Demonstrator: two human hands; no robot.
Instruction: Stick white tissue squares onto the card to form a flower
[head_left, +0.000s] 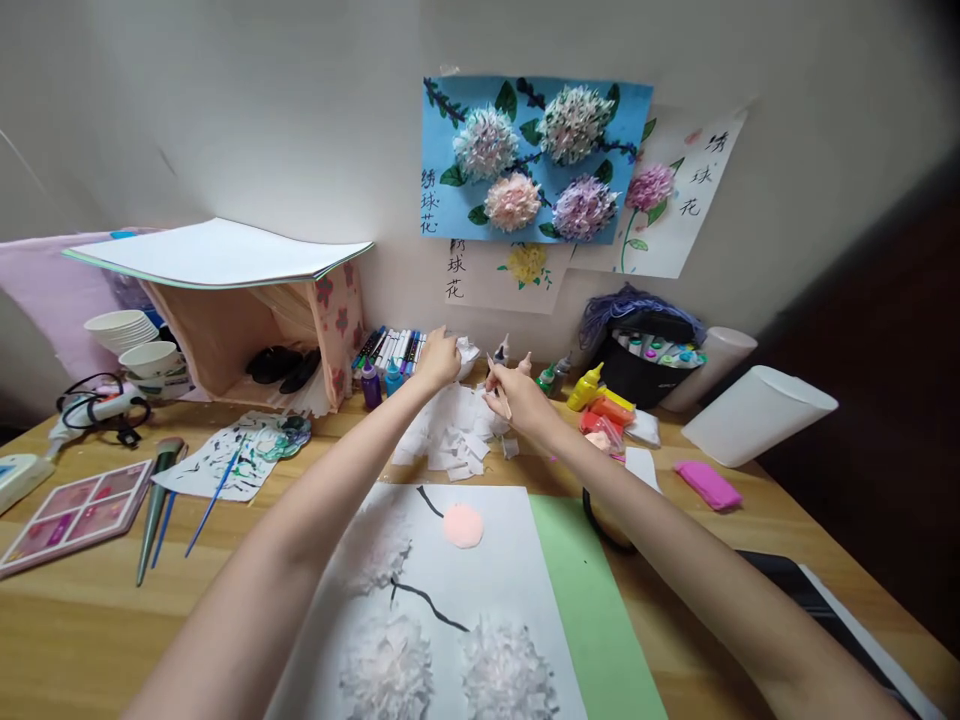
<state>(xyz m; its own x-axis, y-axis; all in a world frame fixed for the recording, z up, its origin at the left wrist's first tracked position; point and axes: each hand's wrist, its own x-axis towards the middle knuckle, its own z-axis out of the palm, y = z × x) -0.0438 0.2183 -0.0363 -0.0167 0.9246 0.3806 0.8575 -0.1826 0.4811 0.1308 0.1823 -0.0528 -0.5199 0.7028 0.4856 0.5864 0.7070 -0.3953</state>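
Observation:
Both my arms reach far over the wooden desk (90, 610). My left hand (438, 358) pinches a small white paper piece above a heap of cut white paper squares (457, 436). My right hand (516, 396) hovers over the same heap, fingers closed on a thin stick or brush with a bit of white paper at its tip. In front of me lies a white sheet (491, 560) with black painted branches, a pink glue-like blob (463, 525) and three fluffy white paper flowers. A green sheet (592, 600) lies beside it.
Glue bottles (587, 386) and markers (390, 348) line the wall. A black marker bag (651, 360), white tubs (757, 414) and pink clay (708, 484) sit right. Left: a pink shelf box (247, 330), bowls (124, 330), a paint palette (75, 510), brushes (214, 495). Flower artworks (536, 160) hang on the wall.

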